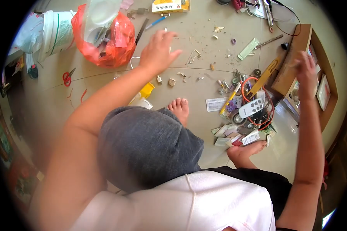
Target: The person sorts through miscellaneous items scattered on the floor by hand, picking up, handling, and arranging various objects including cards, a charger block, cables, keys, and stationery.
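One cardboard box [288, 73] lies toward the floor's [204, 92] right edge; nudged carelessly, it could scatter the pile [252, 109] beside it. Near the red bag [108, 58], the left hand [158, 51] spreads, seemingly empty; the right hand [306, 70] half-curls over the box's left side, hold unclear.

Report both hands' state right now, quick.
Left hand: open, nothing visibly held.
Right hand: by the cardboard box; too blurred to tell whether it is open or holding anything.
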The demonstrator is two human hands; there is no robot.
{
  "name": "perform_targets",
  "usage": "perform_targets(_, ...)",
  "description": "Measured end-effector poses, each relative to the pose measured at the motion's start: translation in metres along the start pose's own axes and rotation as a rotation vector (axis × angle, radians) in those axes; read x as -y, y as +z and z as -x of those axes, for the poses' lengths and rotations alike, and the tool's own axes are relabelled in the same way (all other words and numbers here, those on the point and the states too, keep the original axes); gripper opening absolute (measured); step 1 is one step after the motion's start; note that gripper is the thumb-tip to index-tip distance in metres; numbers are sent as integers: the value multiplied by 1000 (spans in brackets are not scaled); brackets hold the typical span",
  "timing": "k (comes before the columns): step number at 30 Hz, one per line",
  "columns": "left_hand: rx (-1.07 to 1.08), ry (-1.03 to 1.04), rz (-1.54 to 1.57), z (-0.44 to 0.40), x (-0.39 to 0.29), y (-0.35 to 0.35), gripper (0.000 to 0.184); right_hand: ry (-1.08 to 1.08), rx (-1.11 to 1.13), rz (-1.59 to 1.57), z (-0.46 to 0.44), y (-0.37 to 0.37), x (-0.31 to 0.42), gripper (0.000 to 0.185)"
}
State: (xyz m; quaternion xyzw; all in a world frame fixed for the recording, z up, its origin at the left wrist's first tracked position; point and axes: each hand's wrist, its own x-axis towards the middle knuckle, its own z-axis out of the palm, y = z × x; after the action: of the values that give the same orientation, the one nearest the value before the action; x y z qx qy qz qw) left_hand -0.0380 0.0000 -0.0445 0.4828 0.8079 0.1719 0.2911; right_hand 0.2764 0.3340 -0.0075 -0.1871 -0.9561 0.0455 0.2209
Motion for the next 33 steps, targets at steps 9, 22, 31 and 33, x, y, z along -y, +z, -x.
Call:
perform_targets(9, 71, -475, 666, -17, 46, -5, 41, 447, 243, 147, 54, -60, -87, 36)
perform_targets(22, 408, -164, 1576, -55, -82, -56, 47, 821, 509, -1732, -40, 58, 228, 71)
perform_targets(31, 291, -247, 1617, -47, -58, -41, 39, 1373, -200, -2606, -26, 35, 169, 51)
perform_targets(33, 409, -308, 1623, -44, -53, -29, 32, 1365, -230, -2610, -26, 29, 163, 51)
